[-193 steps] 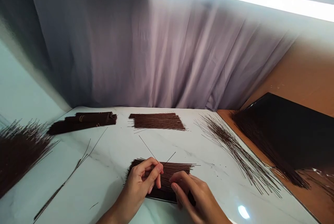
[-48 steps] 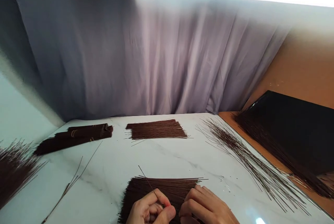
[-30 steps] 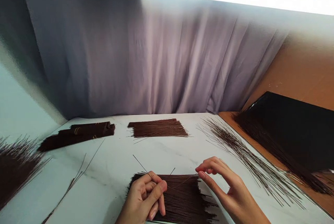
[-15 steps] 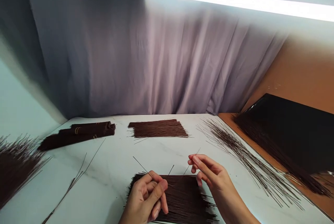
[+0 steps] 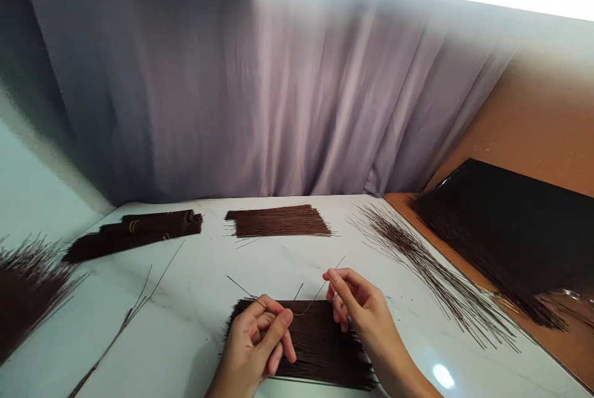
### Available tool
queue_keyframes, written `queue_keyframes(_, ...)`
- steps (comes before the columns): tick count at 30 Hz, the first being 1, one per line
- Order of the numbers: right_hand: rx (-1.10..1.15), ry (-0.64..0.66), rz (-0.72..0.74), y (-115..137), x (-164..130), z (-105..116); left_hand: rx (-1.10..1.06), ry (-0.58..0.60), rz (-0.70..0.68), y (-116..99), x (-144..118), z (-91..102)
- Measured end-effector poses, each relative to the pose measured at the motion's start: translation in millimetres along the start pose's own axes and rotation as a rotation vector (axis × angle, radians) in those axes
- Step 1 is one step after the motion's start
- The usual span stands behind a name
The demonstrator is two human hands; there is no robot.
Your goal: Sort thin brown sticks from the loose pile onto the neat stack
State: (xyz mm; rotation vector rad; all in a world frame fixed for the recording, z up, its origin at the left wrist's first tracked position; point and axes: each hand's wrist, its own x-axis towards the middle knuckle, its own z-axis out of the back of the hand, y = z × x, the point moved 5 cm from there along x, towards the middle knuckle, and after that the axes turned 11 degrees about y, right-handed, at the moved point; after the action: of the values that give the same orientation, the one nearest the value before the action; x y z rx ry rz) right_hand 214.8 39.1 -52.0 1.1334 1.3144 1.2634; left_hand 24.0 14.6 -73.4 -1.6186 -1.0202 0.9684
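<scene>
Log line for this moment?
left hand: pinching stick | right hand: pinching stick | both over stick pile on table

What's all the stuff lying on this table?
Flat stick pile: one, dark brown, near edge, under both hands.
Far pile: one, brown, table middle back.
Tied bundles: a few, dark brown, back left.
Loose sticks: many, brown, fanned out right.
Left heap: one, brown, left edge.
Stray sticks: a few, left of centre.
Black tray: one, far right.
Table: one, white marble.
Curtain: grey, behind.
Left hand: pinching a thin stick.
Right hand: pinching a thin stick.
</scene>
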Motion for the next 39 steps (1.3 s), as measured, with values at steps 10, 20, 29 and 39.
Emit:
queue_keyframes(10, -0.957, -0.06, 0.761, 52, -42, -60, 0.426, -0.059, -0.158, -17, -13, -8.4)
queue_keyframes(20, -0.579, -0.062, 0.296, 38, -20, -31, 0.434, -0.111, -0.168, -8, -17, -10.2)
queue_keyframes(29, -0.207, 0.049, 0.046, 25, -14, -29, 0.396, -0.055, -0.174, -1, -15, -12.1)
queue_keyframes(39, -0.219, -0.357, 0.179, 30, -26, 16, 0.129, 0.103, -0.008, -2, -12, -13.2)
